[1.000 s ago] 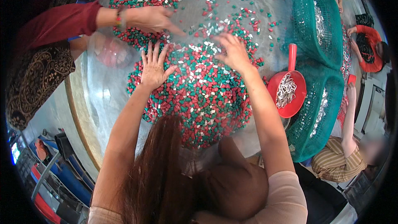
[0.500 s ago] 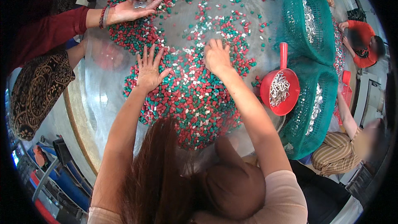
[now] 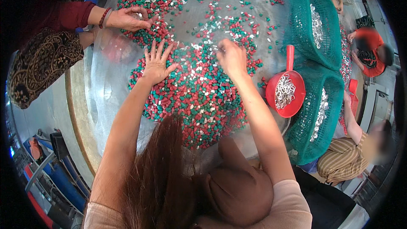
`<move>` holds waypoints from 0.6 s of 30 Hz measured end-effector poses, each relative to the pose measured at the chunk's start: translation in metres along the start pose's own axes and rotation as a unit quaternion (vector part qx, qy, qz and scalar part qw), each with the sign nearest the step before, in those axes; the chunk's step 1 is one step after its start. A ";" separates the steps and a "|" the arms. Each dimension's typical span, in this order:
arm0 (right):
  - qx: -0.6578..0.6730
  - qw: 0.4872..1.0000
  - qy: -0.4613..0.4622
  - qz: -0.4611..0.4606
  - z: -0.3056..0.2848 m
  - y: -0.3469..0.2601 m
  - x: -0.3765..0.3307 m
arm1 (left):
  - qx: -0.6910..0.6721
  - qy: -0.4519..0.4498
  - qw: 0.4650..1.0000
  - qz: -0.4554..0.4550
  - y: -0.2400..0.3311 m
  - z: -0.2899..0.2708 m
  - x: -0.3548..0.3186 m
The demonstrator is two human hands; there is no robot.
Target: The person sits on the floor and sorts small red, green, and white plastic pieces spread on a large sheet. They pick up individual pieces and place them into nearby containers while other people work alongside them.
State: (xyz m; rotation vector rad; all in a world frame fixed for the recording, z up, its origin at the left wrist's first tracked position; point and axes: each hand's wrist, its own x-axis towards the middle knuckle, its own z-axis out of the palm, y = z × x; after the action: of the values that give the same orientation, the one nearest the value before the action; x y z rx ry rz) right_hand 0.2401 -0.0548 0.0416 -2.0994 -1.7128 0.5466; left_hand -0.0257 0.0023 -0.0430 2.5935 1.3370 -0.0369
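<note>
Across the round table [image 3: 78,101], left hand [image 3: 155,62] fingers spread on red-green pieces [image 3: 190,101]; right hand [image 3: 231,57] fingers' state unclear.

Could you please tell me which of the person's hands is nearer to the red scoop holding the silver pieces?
The right. The right hand rests on the red and green pieces just left of the red scoop, while the left hand lies flat, farther left across the pile.

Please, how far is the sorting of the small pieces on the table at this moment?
Done: the red scoop and green mesh baskets already hold silver pieces. In hand: the left hand lies flat on the red and green pile, and the right hand picks in it. Left: many silver pieces remain mixed in.
</note>
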 end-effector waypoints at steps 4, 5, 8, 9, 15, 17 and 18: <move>0.071 0.994 -0.029 0.075 -0.026 0.014 -0.014 | -0.026 -0.024 0.999 -0.008 0.005 -0.004 0.005; -0.037 0.993 -0.084 0.069 -0.028 0.029 -0.018 | -0.023 -0.017 1.000 -0.002 0.004 -0.002 0.006; -0.057 0.991 0.120 -0.016 -0.061 0.036 -0.024 | -0.010 -0.015 1.000 -0.009 -0.001 0.004 0.001; 0.002 0.955 0.284 -0.081 -0.088 0.029 -0.025 | -0.019 -0.021 1.000 -0.011 -0.001 0.003 0.001; -0.181 0.839 0.513 -0.014 -0.270 0.070 0.003 | -0.038 -0.058 0.998 -0.012 0.005 -0.003 0.007; -0.269 0.842 0.467 -0.008 -0.250 0.098 0.014 | -0.051 -0.058 0.997 -0.014 0.008 -0.010 0.006; -0.306 0.844 0.440 -0.011 -0.227 0.109 0.019 | -0.078 -0.071 0.994 -0.028 0.007 -0.014 0.001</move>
State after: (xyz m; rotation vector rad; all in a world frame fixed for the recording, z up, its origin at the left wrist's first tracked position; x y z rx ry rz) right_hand 0.4522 -0.0667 0.1783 -2.1401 -1.3944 -0.9862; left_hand -0.0205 0.0017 -0.0285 2.3766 1.3067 -0.1185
